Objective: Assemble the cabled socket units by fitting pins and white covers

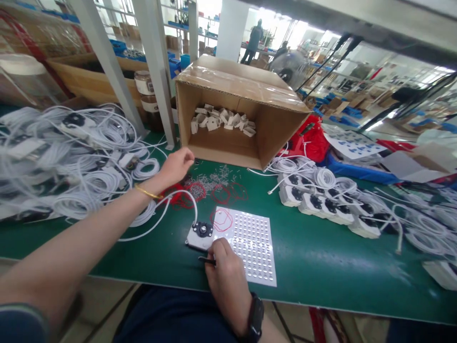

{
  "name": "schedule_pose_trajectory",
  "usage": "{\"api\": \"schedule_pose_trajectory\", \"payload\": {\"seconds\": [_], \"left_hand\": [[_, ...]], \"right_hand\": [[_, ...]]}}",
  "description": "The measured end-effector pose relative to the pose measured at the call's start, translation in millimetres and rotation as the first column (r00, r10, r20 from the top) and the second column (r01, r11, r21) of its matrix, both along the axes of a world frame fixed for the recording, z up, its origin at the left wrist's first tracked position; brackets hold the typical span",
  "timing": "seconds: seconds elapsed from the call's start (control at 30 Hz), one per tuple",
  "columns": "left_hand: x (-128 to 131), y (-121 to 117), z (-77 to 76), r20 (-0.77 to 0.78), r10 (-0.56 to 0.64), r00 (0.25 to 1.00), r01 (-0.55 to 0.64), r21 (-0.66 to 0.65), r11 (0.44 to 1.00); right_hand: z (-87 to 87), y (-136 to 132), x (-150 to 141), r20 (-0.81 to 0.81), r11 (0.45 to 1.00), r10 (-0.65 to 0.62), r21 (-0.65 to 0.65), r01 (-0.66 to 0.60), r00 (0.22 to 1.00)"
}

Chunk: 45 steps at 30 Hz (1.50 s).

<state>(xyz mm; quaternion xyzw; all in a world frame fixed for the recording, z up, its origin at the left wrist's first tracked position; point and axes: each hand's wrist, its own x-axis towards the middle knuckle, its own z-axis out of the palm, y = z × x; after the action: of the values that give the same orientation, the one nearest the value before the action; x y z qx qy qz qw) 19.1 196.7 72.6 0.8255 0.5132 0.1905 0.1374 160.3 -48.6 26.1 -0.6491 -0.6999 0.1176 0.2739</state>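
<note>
My left hand (pixel 179 166) reaches out over the bench by the front left corner of the cardboard box, its fingers pinched together. Whatever they may hold is hidden. Below it lie loose small screws (pixel 214 181) and thin red rings (pixel 222 194). My right hand (pixel 228 271) is closed around a slim black tool (pixel 207 260) pointing left. Just beyond its fingers, a white housing (pixel 197 239) with a black round fitting (pixel 203 229) and a white cable rests on the bench, touching or overlapping a white sheet (pixel 224 215) of clear domed dots. One red ring lies on that sheet.
The open cardboard box (pixel 239 147) holds several white pieces (pixel 221 118). Coiled white cables (pixel 96 176) heap up at left. Several cabled white housings (pixel 314 205) line the right. A metal post (pixel 153 71) stands behind my left hand. People are in the background.
</note>
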Motion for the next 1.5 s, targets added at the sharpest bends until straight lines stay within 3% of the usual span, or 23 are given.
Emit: {"api": "schedule_pose_trajectory", "payload": {"seconds": [0.07, 0.1, 0.17, 0.27, 0.33, 0.47, 0.73, 0.93, 1.1, 1.23, 1.33, 1.4, 1.47, 1.5], "left_hand": [[-13.9, -42.8, 3.0, 0.119, 0.073, 0.990, -0.074, 0.007, 0.997], [-20.4, -68.4, 0.3, 0.280, 0.134, 0.951, -0.134, -0.017, 0.991], [-30.9, -120.4, -13.2, 0.442, 0.224, 0.869, -0.198, -0.103, 0.975], [-37.8, -178.5, -42.1, 0.486, 0.159, 0.860, -0.120, -0.109, 0.987], [-37.2, -195.2, -56.3, 0.479, 0.066, 0.875, -0.048, -0.048, 0.998], [-34.9, -192.3, -63.2, 0.443, -0.030, 0.896, 0.009, 0.050, 0.999], [-40.6, -179.0, -64.8, 0.433, -0.075, 0.898, 0.078, 0.011, 0.997], [-42.6, -169.5, -57.1, 0.318, -0.210, 0.924, 0.217, 0.014, 0.976], [-43.4, -156.0, -44.9, 0.229, -0.269, 0.936, 0.290, -0.061, 0.955], [-36.8, -154.4, -47.2, 0.274, -0.187, 0.943, 0.251, -0.219, 0.943], [-42.6, -162.0, -50.1, 0.275, -0.022, 0.961, 0.091, -0.240, 0.967], [-58.3, -165.6, -48.2, 0.267, 0.236, 0.934, -0.203, -0.146, 0.968], [-80.6, -163.4, -43.4, 0.237, 0.503, 0.831, -0.518, 0.000, 0.856], [-91.9, -159.7, -40.8, 0.182, 0.587, 0.789, -0.605, 0.057, 0.795]], "right_hand": [[0.5, 0.5, 1.2, 0.021, 1.000, 0.021, 0.023, -0.021, 1.000], [-0.1, 0.4, 1.6, 0.014, 0.999, 0.030, 0.044, -0.031, 0.999], [-2.3, -0.1, 2.0, -0.019, 0.996, 0.048, 0.080, -0.046, 0.999], [-6.0, -0.5, 1.7, -0.086, 0.995, 0.051, 0.095, -0.043, 0.995], [-7.2, -0.2, 1.2, -0.123, 0.996, 0.034, 0.085, -0.024, 0.992], [-5.4, 0.9, 0.2, -0.143, 0.999, 0.012, 0.046, -0.005, 0.990], [-4.8, 6.3, 4.4, -0.180, 1.000, -0.006, 0.013, 0.009, 0.984], [-1.2, 8.4, 7.6, -0.135, 0.999, 0.032, -0.010, -0.034, 0.990], [7.4, 6.1, 5.8, 0.067, 0.994, 0.084, -0.070, -0.079, 0.994], [-5.5, -5.8, 6.8, 0.034, 0.992, 0.081, 0.096, -0.084, 0.996], [-18.0, -17.6, 13.6, 0.043, 0.981, 0.083, 0.171, -0.089, 0.996], [-18.8, -18.9, 21.3, 0.031, 0.986, 0.066, 0.152, -0.070, 0.997], [-11.9, -11.2, 28.8, 0.025, 0.995, 0.043, 0.092, -0.045, 0.999], [-6.4, -4.2, 31.5, 0.036, 0.998, 0.046, 0.047, -0.048, 0.998]]}}
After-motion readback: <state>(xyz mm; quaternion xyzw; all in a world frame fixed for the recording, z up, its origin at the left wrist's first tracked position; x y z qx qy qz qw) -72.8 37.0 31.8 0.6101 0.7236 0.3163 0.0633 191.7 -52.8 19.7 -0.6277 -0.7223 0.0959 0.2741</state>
